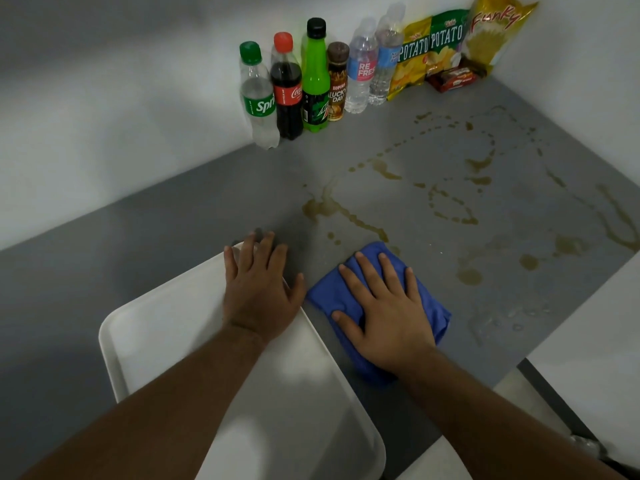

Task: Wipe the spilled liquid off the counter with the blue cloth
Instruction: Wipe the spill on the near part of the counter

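Note:
A folded blue cloth point(325, 296) lies on the grey counter point(166, 230) near its front. My right hand point(384, 306) presses flat on the cloth, fingers spread. Brown spilled liquid point(322, 206) runs in trails and puddles across the counter beyond and to the right of the cloth, with clear wet drops point(498, 317) to its right. My left hand point(259, 289) rests flat, fingers apart, on the far corner of a white tray point(166, 334), holding nothing.
Several drink bottles point(315, 74) stand in a row against the back wall. Snack bags point(433, 46) and a small red box point(453, 79) fill the back right corner. A white surface point(595, 344) borders the counter at right.

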Tool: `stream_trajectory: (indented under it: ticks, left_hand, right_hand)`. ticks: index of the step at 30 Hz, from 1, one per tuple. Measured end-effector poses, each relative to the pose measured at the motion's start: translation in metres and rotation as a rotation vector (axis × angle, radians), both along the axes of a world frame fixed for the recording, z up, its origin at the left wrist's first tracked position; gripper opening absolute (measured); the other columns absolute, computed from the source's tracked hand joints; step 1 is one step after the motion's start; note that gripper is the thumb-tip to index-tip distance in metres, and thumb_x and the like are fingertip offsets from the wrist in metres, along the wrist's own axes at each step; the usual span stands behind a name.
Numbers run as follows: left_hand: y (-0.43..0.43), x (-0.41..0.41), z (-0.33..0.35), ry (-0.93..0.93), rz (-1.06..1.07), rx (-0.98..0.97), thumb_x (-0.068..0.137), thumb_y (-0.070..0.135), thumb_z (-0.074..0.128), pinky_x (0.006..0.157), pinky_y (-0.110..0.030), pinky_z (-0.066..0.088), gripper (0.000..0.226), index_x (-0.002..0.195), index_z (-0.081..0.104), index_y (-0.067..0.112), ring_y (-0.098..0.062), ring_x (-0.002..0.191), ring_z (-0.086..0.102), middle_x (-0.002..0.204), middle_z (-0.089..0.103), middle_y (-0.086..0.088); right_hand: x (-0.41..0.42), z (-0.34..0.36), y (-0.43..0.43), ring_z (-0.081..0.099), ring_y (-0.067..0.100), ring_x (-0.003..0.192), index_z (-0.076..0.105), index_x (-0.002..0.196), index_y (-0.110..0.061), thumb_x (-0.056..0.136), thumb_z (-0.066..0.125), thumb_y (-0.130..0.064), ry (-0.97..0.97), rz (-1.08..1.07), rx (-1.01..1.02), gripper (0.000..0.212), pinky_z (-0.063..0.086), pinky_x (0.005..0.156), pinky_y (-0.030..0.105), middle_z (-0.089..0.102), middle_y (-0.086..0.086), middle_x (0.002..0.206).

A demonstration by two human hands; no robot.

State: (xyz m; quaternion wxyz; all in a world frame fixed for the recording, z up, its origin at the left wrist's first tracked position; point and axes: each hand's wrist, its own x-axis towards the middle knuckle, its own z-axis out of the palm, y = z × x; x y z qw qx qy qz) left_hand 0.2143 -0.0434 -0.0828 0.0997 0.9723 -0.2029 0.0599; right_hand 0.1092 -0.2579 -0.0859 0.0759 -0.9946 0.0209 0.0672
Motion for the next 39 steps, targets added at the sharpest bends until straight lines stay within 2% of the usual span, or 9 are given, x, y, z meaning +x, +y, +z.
stream_trajectory:
  ticks: [5, 8, 15, 19, 22, 24, 27, 32, 39]
  left_hand:
    - [-0.001, 0.001, -0.002, -0.018, 0.012, -0.031, 0.093, 0.045, 0.049, 0.124, -0.064, 0.021, 0.053, 0.135, 0.059, 0.014, -0.035, 0.148, 0.038, 0.153, 0.052, -0.011]
    - [-0.002, 0.001, -0.003, -0.018, 0.013, -0.014, 0.090, 0.042, 0.053, 0.123, -0.065, 0.021, 0.052, 0.133, 0.059, 0.013, -0.037, 0.146, 0.040, 0.152, 0.052, -0.012]
    - [-0.004, 0.002, 0.001, 0.007, 0.021, -0.022, 0.089, 0.037, 0.056, 0.122, -0.064, 0.023, 0.051, 0.133, 0.059, 0.012, -0.039, 0.146, 0.040, 0.152, 0.052, -0.013]
    - [-0.003, 0.003, 0.001, 0.014, 0.015, -0.024, 0.090, 0.039, 0.051, 0.122, -0.064, 0.024, 0.055, 0.138, 0.056, 0.011, -0.038, 0.146, 0.041, 0.153, 0.051, -0.013]
    - [-0.003, 0.004, 0.001, 0.024, 0.024, -0.009, 0.089, 0.038, 0.052, 0.124, -0.062, 0.023, 0.061, 0.143, 0.053, 0.010, -0.037, 0.147, 0.040, 0.154, 0.050, -0.012]
    - [-0.003, 0.003, 0.001, 0.018, 0.023, -0.017, 0.089, 0.036, 0.053, 0.124, -0.062, 0.023, 0.061, 0.143, 0.053, 0.010, -0.036, 0.147, 0.039, 0.154, 0.050, -0.012]
    - [-0.005, 0.002, 0.004, 0.024, 0.030, -0.038, 0.090, 0.035, 0.051, 0.124, -0.062, 0.022, 0.059, 0.143, 0.054, 0.009, -0.034, 0.148, 0.038, 0.154, 0.050, -0.010]
    - [-0.005, 0.003, 0.009, 0.071, 0.041, -0.027, 0.091, 0.035, 0.055, 0.127, -0.059, 0.017, 0.060, 0.148, 0.051, 0.013, -0.030, 0.151, 0.034, 0.158, 0.047, -0.007]
    - [-0.005, 0.001, 0.012, 0.116, 0.053, -0.029, 0.091, 0.036, 0.051, 0.128, -0.057, 0.013, 0.063, 0.151, 0.048, 0.017, -0.031, 0.153, 0.030, 0.161, 0.043, -0.005]
  right_hand:
    - [-0.011, -0.003, 0.000, -0.001, 0.031, 0.162, 0.009, 0.166, -0.040, 0.099, 0.019, -0.081, -0.003, -0.128, -0.012, 0.079, 0.003, 0.127, 0.065, 0.009, -0.003, 0.175]
    - [-0.025, -0.007, 0.013, -0.006, 0.033, 0.161, 0.003, 0.166, -0.041, 0.100, 0.019, -0.079, 0.018, -0.077, -0.005, 0.078, 0.003, 0.126, 0.066, 0.004, -0.001, 0.176]
    - [0.020, -0.005, 0.020, -0.003, 0.031, 0.162, 0.011, 0.165, -0.042, 0.101, 0.018, -0.078, -0.004, 0.047, 0.015, 0.074, 0.005, 0.127, 0.064, 0.008, -0.003, 0.176]
    - [0.039, 0.001, 0.005, 0.001, 0.027, 0.162, 0.013, 0.166, -0.040, 0.102, 0.015, -0.076, -0.005, -0.035, -0.010, 0.073, 0.003, 0.128, 0.061, 0.011, -0.006, 0.175]
    - [0.019, -0.001, 0.003, -0.004, 0.029, 0.162, 0.006, 0.166, -0.039, 0.102, 0.012, -0.075, 0.010, -0.105, -0.017, 0.074, -0.001, 0.128, 0.061, 0.002, -0.005, 0.175]
    - [-0.001, -0.004, 0.008, -0.008, 0.030, 0.162, 0.004, 0.166, -0.039, 0.103, 0.012, -0.074, 0.021, -0.072, -0.016, 0.073, -0.001, 0.128, 0.061, -0.001, -0.004, 0.176]
    - [-0.010, -0.005, 0.014, -0.005, 0.032, 0.162, 0.011, 0.166, -0.038, 0.105, 0.015, -0.071, 0.030, 0.027, 0.018, 0.070, 0.004, 0.128, 0.062, 0.003, -0.004, 0.176]
    - [0.037, -0.001, 0.011, -0.008, 0.028, 0.162, 0.011, 0.166, -0.039, 0.101, 0.016, -0.073, 0.018, 0.155, 0.014, 0.073, -0.001, 0.128, 0.060, 0.002, -0.006, 0.176]
    - [0.044, -0.003, -0.002, 0.004, 0.031, 0.162, 0.014, 0.166, -0.035, 0.102, 0.013, -0.072, -0.035, -0.005, -0.007, 0.075, 0.004, 0.127, 0.062, 0.010, -0.003, 0.176]
